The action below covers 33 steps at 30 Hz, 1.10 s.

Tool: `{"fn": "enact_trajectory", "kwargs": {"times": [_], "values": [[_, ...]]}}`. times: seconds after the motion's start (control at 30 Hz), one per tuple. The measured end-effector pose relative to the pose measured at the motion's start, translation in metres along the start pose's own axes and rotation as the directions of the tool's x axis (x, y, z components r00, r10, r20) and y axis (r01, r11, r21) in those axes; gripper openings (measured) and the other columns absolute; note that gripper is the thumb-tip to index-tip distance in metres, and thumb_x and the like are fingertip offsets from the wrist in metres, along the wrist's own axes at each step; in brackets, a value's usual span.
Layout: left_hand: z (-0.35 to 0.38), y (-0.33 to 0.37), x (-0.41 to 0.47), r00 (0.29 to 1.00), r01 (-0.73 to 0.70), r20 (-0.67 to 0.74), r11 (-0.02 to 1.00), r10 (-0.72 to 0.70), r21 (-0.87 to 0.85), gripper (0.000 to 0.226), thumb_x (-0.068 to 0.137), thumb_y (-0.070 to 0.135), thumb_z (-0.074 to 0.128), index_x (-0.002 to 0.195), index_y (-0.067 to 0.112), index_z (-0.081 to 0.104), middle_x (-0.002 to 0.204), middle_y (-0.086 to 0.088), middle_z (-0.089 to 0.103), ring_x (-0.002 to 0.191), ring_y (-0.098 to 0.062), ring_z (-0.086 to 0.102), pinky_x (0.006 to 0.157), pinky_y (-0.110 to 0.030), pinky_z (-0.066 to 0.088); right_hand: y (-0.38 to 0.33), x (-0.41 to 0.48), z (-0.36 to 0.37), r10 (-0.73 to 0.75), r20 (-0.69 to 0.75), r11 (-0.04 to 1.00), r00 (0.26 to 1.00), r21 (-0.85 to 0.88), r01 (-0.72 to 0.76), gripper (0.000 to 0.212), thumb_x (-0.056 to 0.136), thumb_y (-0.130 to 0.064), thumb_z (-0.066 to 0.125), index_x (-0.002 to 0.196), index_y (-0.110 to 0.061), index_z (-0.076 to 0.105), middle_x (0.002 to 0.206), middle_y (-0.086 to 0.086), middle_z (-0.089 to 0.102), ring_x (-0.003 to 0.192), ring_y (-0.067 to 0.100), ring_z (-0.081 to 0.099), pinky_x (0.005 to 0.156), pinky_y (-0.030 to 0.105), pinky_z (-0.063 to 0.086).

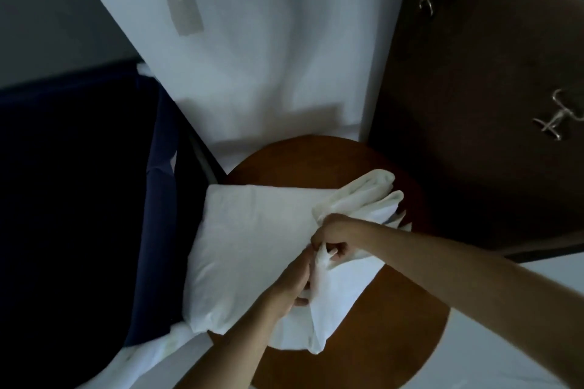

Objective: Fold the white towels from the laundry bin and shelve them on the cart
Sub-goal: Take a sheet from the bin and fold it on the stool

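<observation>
- Hands meet at the middle of the view. The right hand [332,238] is clenched around a bunched fold of the white towel [341,290], knuckles up, with cloth poking out between its fingers.
- Just below it, touching or nearly so, the left hand [292,283] has its fingers curled into the same fabric and its thumb pressed against the cloth, so it grasps the towel too.
- Both forearms are bare. The left one comes up from the bottom edge and the right one crosses in from the right side.
- From the two grips the towel hangs in loose folds. One rumpled end trails up and to the right, past the right wrist.
- Under the held cloth lies a flat, smooth white folded piece [252,240]. I cannot tell whether it is part of the same towel.
- All the cloth rests on a round brown wooden table [395,325].
- Left of the table stands a dark navy laundry bin [158,199], its inside too dark to read.
- Behind is a white wall [268,57] with a grey patch [183,9].
- On the right, a dark brown panel [474,136] carries two metal hooks [556,118].
</observation>
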<state>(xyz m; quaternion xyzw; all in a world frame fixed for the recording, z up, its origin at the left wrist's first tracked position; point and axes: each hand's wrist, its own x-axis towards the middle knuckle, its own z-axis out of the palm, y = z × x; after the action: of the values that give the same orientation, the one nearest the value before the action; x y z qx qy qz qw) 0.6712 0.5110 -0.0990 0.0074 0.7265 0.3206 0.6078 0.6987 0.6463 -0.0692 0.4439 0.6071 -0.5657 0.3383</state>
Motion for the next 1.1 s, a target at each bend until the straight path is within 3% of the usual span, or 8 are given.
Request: {"fn": "enact_trajectory", "kwargs": {"times": [0.23,0.4,0.53,0.7,0.8,0.93,1.0,1.1], "values": [[-0.007,0.018,0.000,0.997,-0.073,0.028,0.993,0.071,0.088,0.048,0.100,0.048,0.027,0.141,0.023,0.031,0.146,-0.004,0.039,0.132,-0.023,0.040,0.105,-0.036,0.037,0.007,-0.006,-0.027,-0.122,0.104,0.991,0.987,0.074,0.115,0.013,0.089,-0.018,0.058,0.087,-0.005,0.059,0.067,0.006,0.049,0.057,0.014,0.050,0.056,0.023,0.051],[0.004,0.030,0.001,0.947,-0.306,-0.026,0.922,0.320,0.238,0.072,0.087,0.063,0.037,0.147,0.029,0.018,0.153,0.002,0.028,0.136,-0.020,0.035,0.108,-0.034,0.034,0.019,-0.008,-0.047,-0.136,0.058,0.989,0.989,0.072,0.132,0.023,0.094,-0.033,0.052,0.099,-0.012,0.059,0.080,0.006,0.064,0.073,0.018,0.062,0.072,0.031,0.053],[0.022,0.034,0.010,0.826,-0.490,-0.046,0.755,0.562,0.437,0.090,0.066,0.068,0.061,0.139,0.030,0.025,0.139,0.009,0.041,0.121,-0.005,0.045,0.087,-0.007,0.035,0.030,-0.011,-0.052,-0.109,-0.014,0.992,0.994,0.064,0.110,0.016,0.094,-0.035,0.053,0.094,-0.020,0.059,0.088,0.003,0.067,0.086,0.015,0.064,0.096,0.040,0.045],[0.034,0.019,0.018,0.748,-0.553,0.003,0.621,0.664,0.555,0.088,0.080,0.053,0.063,0.146,0.042,0.006,0.158,0.006,0.005,0.142,-0.013,0.016,0.106,-0.032,0.033,0.045,-0.017,-0.060,-0.200,-0.062,0.970,0.978,-0.150,0.189,0.019,0.095,-0.037,0.050,0.108,-0.026,0.058,0.083,-0.005,0.069,0.081,0.007,0.067,0.080,0.029,0.049],[0.039,0.020,0.007,0.624,-0.581,0.025,0.443,0.781,0.683,0.052,0.087,0.053,0.052,0.136,0.043,0.039,0.159,0.003,0.006,0.140,-0.019,0.027,0.101,-0.031,0.044,0.053,-0.023,-0.069,-0.275,-0.097,0.931,0.956,-0.275,0.240,0.024,0.098,-0.018,0.046,0.120,-0.014,0.055,0.084,-0.005,0.063,0.074,0.003,0.062,0.061,0.012,0.049],[0.056,0.021,-0.012,0.771,-0.392,0.052,0.408,0.634,0.824,0.062,0.077,0.072,0.045,0.120,0.029,0.056,0.159,0.005,-0.010,0.143,-0.024,0.020,0.103,-0.037,0.038,0.066,-0.029,-0.074,-0.309,-0.133,0.869,0.942,-0.441,0.222,0.012,0.095,-0.015,0.049,0.100,-0.012,0.060,0.101,0.013,0.066,0.096,0.023,0.064,0.084,0.023,0.047],[0.067,0.019,-0.021,0.782,-0.361,0.092,0.327,0.617,0.873,0.077,0.069,0.077,0.053,0.128,0.027,0.046,0.157,0.001,-0.020,0.145,-0.031,0.006,0.105,-0.047,0.036,0.075,-0.032,-0.076,-0.311,-0.142,0.829,0.940,-0.523,0.196,0.015,0.095,-0.018,0.048,0.095,-0.012,0.061,0.104,0.016,0.066,0.099,0.025,0.062,0.098,0.028,0.039],[0.083,0.010,-0.026,0.748,-0.316,0.129,0.177,0.652,0.932,0.071,0.078,0.059,0.062,0.135,0.029,0.032,0.153,-0.001,-0.031,0.145,-0.036,-0.003,0.104,-0.049,0.038,0.087,-0.039,-0.075,-0.331,-0.136,0.816,0.934,-0.538,0.211,0.024,0.095,-0.017,0.047,0.105,-0.004,0.064,0.107,0.017,0.065,0.101,0.025,0.061,0.090,0.025,0.041]]}}
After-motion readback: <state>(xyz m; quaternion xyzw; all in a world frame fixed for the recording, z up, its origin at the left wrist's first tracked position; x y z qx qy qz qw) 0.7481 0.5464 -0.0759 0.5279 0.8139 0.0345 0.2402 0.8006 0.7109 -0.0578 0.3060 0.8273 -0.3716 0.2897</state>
